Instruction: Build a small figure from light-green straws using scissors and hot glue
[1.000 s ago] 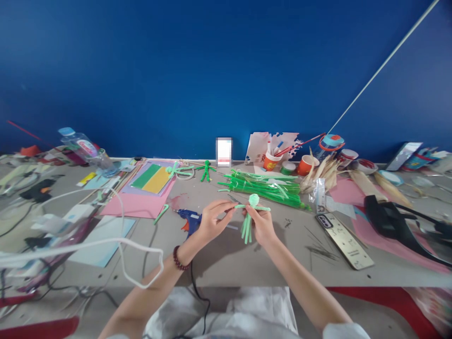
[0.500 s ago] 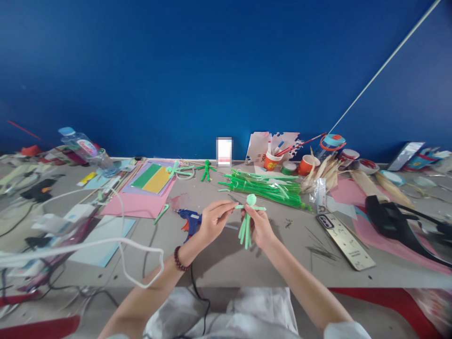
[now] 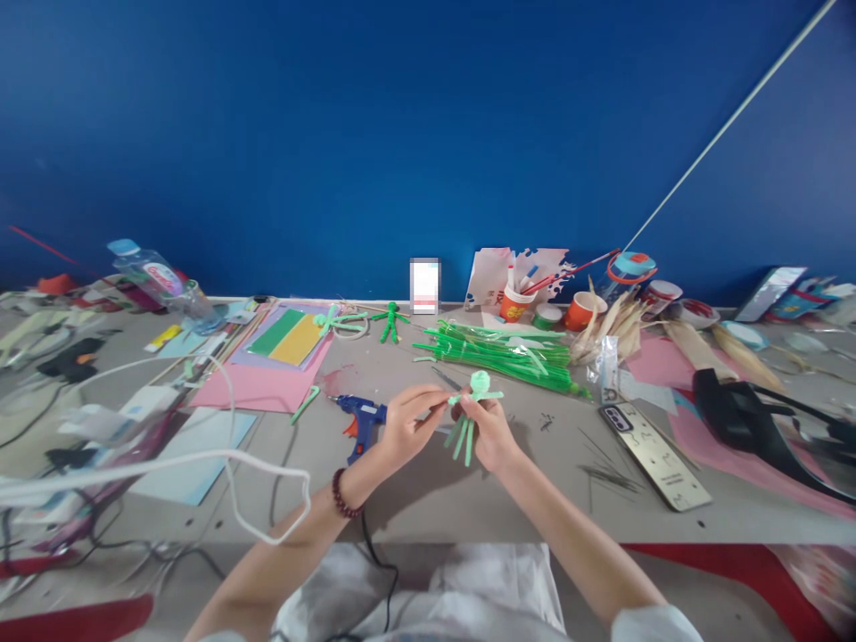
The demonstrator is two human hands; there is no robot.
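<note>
Above the table's middle I hold a pale green pipe-cleaner figure (image 3: 480, 383) with a round coiled head, two short arms and several hanging legs. My right hand (image 3: 489, 428) is closed around its body just below the head. My left hand (image 3: 415, 419), with a beaded bracelet at the wrist, pinches the end of the figure's left-side arm; the fingertips partly hide that end. Just left of my left hand lies a blue glue gun (image 3: 363, 419). Behind my hands rests a bundle of green pipe cleaners (image 3: 501, 358) in clear plastic.
A dark green figure (image 3: 390, 323) and a pale green one (image 3: 340, 321) lie at the back. A phone (image 3: 654, 456) lies to the right, near dark wire bits (image 3: 612, 479). A white cable (image 3: 201, 459) loops across the left. An orange cup (image 3: 516, 305) holds pens.
The figure has tilted slightly and its head has dropped a little. My left fingers have closed more tightly on the arm's end and shifted slightly.
</note>
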